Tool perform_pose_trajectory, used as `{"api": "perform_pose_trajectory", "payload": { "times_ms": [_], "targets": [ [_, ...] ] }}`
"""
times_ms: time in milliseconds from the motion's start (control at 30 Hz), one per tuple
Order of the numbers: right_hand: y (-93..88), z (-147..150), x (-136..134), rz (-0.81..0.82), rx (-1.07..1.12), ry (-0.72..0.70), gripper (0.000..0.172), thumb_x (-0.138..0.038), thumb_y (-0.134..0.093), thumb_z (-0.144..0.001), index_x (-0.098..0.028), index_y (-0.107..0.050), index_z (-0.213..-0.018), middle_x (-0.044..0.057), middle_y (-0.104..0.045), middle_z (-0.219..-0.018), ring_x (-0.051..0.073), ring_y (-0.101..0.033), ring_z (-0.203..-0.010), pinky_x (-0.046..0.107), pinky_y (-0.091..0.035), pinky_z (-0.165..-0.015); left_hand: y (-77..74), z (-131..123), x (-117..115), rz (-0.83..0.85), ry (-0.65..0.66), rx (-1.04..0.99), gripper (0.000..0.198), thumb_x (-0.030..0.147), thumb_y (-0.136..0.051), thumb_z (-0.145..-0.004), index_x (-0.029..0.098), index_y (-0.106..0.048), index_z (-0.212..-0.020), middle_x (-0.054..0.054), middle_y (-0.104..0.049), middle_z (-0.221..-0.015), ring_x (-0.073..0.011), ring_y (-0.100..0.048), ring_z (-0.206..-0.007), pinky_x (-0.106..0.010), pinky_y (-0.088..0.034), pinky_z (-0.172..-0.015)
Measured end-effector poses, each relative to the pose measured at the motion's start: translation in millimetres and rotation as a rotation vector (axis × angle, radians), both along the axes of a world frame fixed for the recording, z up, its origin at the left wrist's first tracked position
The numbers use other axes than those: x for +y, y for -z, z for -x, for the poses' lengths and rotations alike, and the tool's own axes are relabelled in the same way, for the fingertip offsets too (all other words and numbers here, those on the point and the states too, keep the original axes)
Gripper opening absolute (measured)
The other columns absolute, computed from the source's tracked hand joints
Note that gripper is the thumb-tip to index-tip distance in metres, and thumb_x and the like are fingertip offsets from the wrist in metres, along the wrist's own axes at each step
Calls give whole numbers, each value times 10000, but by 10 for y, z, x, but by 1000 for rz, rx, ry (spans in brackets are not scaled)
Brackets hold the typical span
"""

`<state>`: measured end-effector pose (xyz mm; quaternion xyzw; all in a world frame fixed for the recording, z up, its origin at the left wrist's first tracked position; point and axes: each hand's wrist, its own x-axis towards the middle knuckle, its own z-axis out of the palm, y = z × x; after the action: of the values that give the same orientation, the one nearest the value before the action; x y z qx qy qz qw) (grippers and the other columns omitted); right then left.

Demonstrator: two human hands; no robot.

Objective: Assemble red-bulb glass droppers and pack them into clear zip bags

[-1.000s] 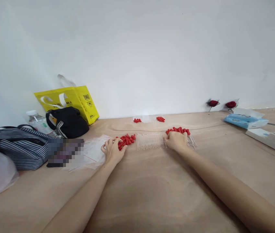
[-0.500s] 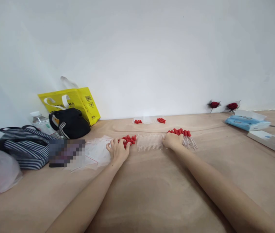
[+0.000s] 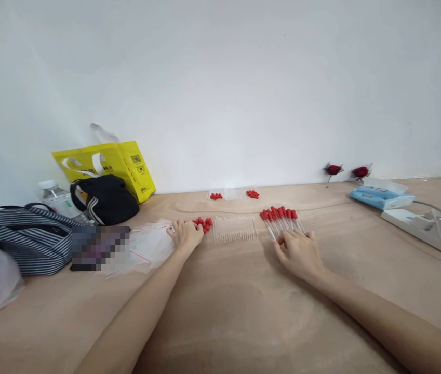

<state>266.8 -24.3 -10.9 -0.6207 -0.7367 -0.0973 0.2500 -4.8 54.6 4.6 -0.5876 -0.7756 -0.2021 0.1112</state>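
Observation:
A small heap of red rubber caps [image 3: 203, 223] lies on the wooden table [image 3: 243, 311]. My left hand [image 3: 184, 235] rests on its left side, fingers curled over some caps. Right of the heap lies a row of clear thin tubes [image 3: 235, 228]. Further right is a bunch of red-capped droppers [image 3: 280, 218]. My right hand [image 3: 299, 252] lies flat just in front of that bunch, fingers stretched out and touching the glass ends. Two smaller groups of red caps [image 3: 215, 196] [image 3: 252, 194] sit near the wall.
Clear zip bags [image 3: 148, 245] lie left of my left hand. Further left are a striped bag [image 3: 29, 239], a black pouch [image 3: 103, 199], a yellow bag [image 3: 107, 161] and a water bottle [image 3: 53, 196]. A tissue pack [image 3: 379, 196], power strip [image 3: 426, 224] and two red roses [image 3: 347, 171] are at right.
My right hand has drawn back toward me off the capped droppers and now lies flat in front of them. My left hand stays at the cap heap.

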Motion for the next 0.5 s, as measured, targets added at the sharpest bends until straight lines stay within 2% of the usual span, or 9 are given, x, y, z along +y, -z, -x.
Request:
{"api": "perform_pose_trajectory", "payload": {
  "times_ms": [133, 233, 300, 367, 400, 433, 500],
  "targets": [
    [77, -4, -21, -71, -11, -25, 263, -314, -369, -832, -185, -508, -649, 56, -624, -682, 209, -544, -678, 343, -248, -658, -128, 20, -46, 12, 19, -34, 258, 307, -460, -747, 155, -667, -720, -170, -572, -966, -368, -414, -1017, -513, -280, -817],
    [139, 12, 23, -127, 3, -42, 252, -283, -349, -848, -175, -497, -675, 44, -619, -638, 180, -537, -591, 342, -249, -671, -224, 23, -235, 47, 143, -56, 254, 310, -452, -775, 163, -654, -726, -141, -591, -933, -349, -450, -981, -473, -341, -772],
    [170, 22, 51, -137, 33, -83, 233, -263, -345, -856, -174, -501, -707, 29, -622, -617, 162, -532, -552, 349, -248, -705, -226, -4, -423, 89, 301, -60, 185, 272, -469, -782, 183, -626, -743, -79, -614, -869, -269, -508, -904, -388, -383, -760],
    [186, 33, 61, -123, 64, -143, 219, -252, -346, -862, -175, -508, -735, 20, -628, -622, 156, -541, -562, 354, -241, -745, -165, -57, -611, 128, 494, -70, 100, 236, -491, -782, 191, -580, -772, -24, -609, -839, -184, -534, -843, -288, -402, -753],
    [190, 40, 57, -111, 80, -178, 217, -250, -345, -866, -177, -511, -746, 17, -632, -635, 153, -546, -577, 354, -238, -761, -117, -90, -687, 120, 656, -105, 86, 208, -471, -795, 176, -550, -782, -30, -598, -821, -174, -536, -811, -278, -408, -729],
    [192, 49, 47, -99, 97, -216, 220, -247, -341, -871, -178, -515, -757, 16, -637, -654, 149, -548, -592, 350, -237, -771, -65, -124, -747, 114, 764, -135, 80, 191, -453, -805, 173, -527, -781, -28, -587, -800, -169, -535, -785, -277, -411, -710],
    [197, 74, 19, -81, 126, -300, 234, -240, -325, -883, -177, -526, -782, 23, -642, -707, 140, -548, -625, 335, -243, -773, 31, -190, -812, 122, 915, -185, 67, 178, -442, -813, 170, -498, -777, -24, -569, -766, -162, -530, -734, -274, -413, -666]
  ]
}}
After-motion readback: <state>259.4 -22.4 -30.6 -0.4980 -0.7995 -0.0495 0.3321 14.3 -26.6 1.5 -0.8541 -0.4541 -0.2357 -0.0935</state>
